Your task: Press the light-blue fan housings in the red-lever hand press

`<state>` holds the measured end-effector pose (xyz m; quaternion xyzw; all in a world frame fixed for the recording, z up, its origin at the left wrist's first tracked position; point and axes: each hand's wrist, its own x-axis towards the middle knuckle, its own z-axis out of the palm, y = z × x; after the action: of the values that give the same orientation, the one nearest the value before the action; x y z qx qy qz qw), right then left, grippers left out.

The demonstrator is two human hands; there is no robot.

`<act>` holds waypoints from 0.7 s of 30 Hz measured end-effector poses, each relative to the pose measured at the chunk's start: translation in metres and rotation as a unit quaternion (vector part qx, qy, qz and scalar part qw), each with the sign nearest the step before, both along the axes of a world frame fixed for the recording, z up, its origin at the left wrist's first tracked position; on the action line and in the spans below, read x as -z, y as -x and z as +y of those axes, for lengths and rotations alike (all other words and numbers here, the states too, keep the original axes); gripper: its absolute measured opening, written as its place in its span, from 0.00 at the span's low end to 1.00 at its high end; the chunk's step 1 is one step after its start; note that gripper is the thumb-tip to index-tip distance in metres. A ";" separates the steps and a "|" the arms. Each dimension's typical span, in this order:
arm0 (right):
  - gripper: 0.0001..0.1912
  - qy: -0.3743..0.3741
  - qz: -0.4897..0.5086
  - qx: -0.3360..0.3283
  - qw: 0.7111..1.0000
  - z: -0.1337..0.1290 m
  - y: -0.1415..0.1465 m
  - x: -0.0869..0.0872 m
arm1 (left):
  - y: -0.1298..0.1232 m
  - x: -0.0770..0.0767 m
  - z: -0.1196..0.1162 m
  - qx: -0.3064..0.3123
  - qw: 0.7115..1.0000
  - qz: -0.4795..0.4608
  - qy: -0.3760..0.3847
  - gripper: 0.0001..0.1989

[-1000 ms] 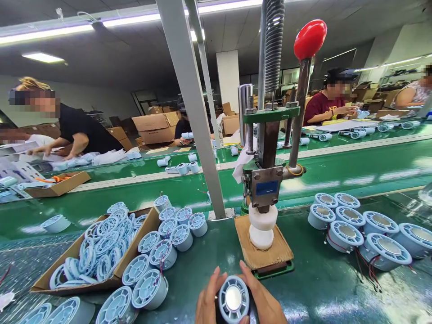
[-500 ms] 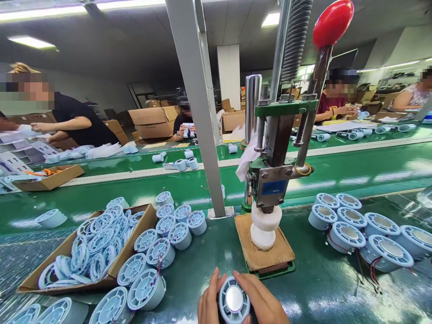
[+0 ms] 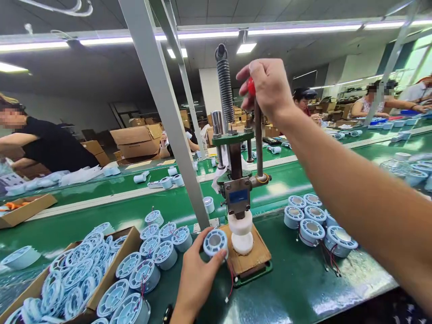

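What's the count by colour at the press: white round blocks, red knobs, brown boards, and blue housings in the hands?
White round blocks: 2
Red knob, under right hand: 1
Brown board: 1
Blue housing, in left hand: 1
Total: 5

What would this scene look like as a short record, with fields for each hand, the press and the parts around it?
Left hand: holds a blue round part with a silver centre, beside the press
Right hand: fingers curled around the red knob of the lever
Press: upper white block over a lower white block, above a brown board
Left side: grouped blue housings; cardboard box of blue rings
Right side: silver-centred blue parts
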<state>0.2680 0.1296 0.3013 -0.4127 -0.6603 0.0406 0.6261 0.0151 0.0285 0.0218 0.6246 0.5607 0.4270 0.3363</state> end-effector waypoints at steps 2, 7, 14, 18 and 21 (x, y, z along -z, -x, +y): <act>0.31 -0.026 0.029 0.002 0.999 0.020 0.006 0.007 | -0.010 -0.004 0.018 0.022 0.999 -0.040 -0.020 0.29; 0.21 -0.072 0.070 -0.014 0.995 0.026 0.008 0.019 | -0.023 0.010 0.034 0.047 0.993 -0.106 -0.013 0.29; 0.19 -0.111 0.096 -0.038 0.988 0.027 0.007 0.020 | -0.057 0.006 0.032 0.152 0.978 -0.144 0.010 0.26; 0.18 -0.136 0.096 -0.035 0.985 0.027 0.007 0.025 | -0.061 0.016 0.033 0.154 0.978 -0.140 0.008 0.24; 0.17 -0.147 0.110 -0.038 0.982 0.028 0.009 0.029 | -0.058 0.021 0.028 0.140 0.982 -0.130 0.001 0.21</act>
<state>0.2587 0.1579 0.2722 -0.2840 -0.6015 0.0116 0.7466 0.0731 0.0568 0.0003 0.6357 0.4199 0.4526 0.4634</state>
